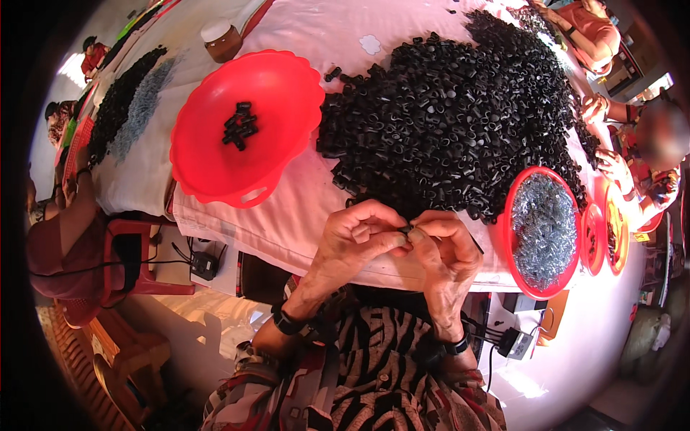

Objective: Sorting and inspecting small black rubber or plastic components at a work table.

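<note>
My left hand and my right hand meet at the near edge of the table, fingertips pinched together. Between them is a small black plastic piece, mostly hidden by the fingers. Just beyond my hands spreads a large heap of small black plastic pieces, many of them hollow or ring-like. Off to the left, a red scalloped plastic basin holds several black pieces in a small cluster. Beside my right hand stands a red-rimmed bowl full of clear, shiny small parts.
A pale cloth covers the table. A brown jar with a white lid stands at the back left. More red bowls sit at the right, near other people's hands. At the left, a person sits on a red chair.
</note>
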Demonstrator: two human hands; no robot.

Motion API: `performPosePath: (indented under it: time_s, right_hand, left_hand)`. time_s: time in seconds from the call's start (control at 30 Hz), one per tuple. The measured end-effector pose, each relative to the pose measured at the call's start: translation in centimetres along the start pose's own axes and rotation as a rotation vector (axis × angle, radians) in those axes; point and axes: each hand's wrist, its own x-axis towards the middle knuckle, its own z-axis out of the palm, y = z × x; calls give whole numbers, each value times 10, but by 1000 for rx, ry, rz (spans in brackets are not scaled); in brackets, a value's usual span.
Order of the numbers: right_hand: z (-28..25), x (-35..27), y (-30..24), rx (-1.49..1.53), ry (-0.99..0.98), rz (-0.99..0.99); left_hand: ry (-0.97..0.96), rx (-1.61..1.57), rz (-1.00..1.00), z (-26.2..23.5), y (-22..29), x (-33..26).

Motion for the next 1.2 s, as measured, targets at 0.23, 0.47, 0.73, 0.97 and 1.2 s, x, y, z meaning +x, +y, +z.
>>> performPosePath:
  time_s: [0.23, 0.47, 0.73, 0.97, 1.2]
  right_hand:
    - [3, -1, 5, -8, 46, -18]
    - [7, -2, 9, -127, 41, -128]
    - [-2, 3, -10, -255, -66, -180]
    - [-41, -9, -11, -385, 165, 6]
    - [-34, -12, -5, -664, 34, 8]
  left_hand:
    - [-33, 27, 48, 0, 1, 1]
    - [-21, -9, 51, 0, 3, -1]
    - [-28, -30, 43, -1, 2, -3]
    - [94, -54, 181, -4, 8, 2]
    - [207, -177, 118, -4, 9, 9]
